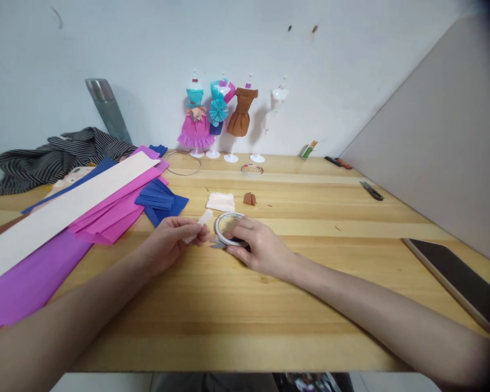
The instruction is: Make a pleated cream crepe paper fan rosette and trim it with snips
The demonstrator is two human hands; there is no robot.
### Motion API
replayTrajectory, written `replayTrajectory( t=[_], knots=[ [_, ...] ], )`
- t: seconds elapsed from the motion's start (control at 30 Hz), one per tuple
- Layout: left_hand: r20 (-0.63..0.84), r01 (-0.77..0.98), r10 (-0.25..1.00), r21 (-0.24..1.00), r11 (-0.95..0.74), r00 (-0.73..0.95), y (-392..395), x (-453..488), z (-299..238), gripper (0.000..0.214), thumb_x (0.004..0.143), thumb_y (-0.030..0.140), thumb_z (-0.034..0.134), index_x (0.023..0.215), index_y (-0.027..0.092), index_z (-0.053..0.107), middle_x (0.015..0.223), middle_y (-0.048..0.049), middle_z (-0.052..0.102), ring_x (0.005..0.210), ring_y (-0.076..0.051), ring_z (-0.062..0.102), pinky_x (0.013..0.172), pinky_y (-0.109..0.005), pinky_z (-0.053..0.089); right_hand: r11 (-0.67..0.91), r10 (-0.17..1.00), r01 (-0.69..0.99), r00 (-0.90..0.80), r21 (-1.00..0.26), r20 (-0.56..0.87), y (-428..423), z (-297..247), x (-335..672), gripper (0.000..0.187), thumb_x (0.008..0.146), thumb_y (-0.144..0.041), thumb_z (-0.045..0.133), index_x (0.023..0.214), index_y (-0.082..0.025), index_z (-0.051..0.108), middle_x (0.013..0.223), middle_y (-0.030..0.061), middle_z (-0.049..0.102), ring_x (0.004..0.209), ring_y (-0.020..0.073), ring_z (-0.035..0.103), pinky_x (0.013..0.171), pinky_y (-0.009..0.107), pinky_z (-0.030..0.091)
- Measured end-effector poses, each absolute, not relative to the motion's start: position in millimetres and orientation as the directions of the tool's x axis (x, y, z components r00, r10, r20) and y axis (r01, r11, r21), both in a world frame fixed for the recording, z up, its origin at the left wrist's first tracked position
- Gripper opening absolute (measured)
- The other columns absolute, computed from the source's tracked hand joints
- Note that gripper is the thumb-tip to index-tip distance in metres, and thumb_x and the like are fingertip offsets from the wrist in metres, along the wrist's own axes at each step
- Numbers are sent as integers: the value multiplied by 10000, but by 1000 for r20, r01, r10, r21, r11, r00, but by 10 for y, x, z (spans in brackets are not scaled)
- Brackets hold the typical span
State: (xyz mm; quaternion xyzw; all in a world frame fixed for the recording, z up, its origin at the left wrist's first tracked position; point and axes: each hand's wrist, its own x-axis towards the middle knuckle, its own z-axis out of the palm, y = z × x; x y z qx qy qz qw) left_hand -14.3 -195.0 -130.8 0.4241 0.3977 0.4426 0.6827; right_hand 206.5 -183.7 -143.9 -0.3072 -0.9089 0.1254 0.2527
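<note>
Between the fingertips of my left hand [173,239] is a narrow pale strip of paper [205,217], one end sticking up. My right hand [261,245] is closed at the rim of a white roll of tape [219,225], its fingers reaching over the ring. Grey scissors blades [218,245] poke out to the left below the roll; a dark part, perhaps their handle, is mostly hidden by my right fingers. Just beyond my hands lie a pleated cream paper piece [221,202] and a small folded brown piece [250,198].
Blue pleated paper [160,198], a long cream sheet [69,215] and purple paper [36,277] spread at left. Dressed miniature forms, one a brown dress [242,111], stand along the wall beside a bare white form [278,99]. A cutter [371,190] and phone [457,277] lie right.
</note>
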Motion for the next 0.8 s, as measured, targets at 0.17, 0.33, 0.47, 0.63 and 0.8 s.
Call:
replayTrajectory(
  t=[0.17,0.33,0.47,0.63,0.8],
  knots=[
    [-171,-198,965,957,210,200,-1932,-160,-1266,158,607,272,773,627,117,746,621,-63,672,591,-114,548,584,-229,406,746,665,553,-631,-370,398,-1855,-1434,2078,72,806,-142,514,747,-182,523,743,61,575,681,181,507,619,288,407],
    [-149,-110,982,981,162,120,-1934,-146,-1288,185,591,306,776,626,126,750,602,-64,676,581,-119,544,587,-237,407,703,707,592,-525,-394,474,-1877,-1415,2083,50,800,-160,488,758,-184,502,688,32,544,585,147,497,544,262,383],
    [-145,-123,987,980,154,75,-1941,-128,-1322,200,594,325,775,642,133,752,614,-66,679,599,-132,545,609,-256,415,718,683,584,-484,-379,548,-1880,-1398,2077,48,800,-167,496,760,-192,502,661,29,564,563,146,502,536,266,389],
    [-121,-208,992,972,114,-24,-1913,-161,-1315,199,588,323,780,632,132,742,633,-58,675,613,-117,533,615,-243,408,757,622,577,-491,-308,610,-1887,-1346,2104,41,813,-158,493,798,-196,496,707,47,555,611,163,515,563,281,416],
    [-17,-156,997,987,27,70,-1934,-186,-1224,164,620,318,759,659,158,753,987,-92,716,918,-205,598,795,-288,434,785,582,558,-520,-267,625,-1907,-1339,2089,71,800,-128,490,790,-199,487,698,31,537,600,151,499,547,267,409]
  ],
)
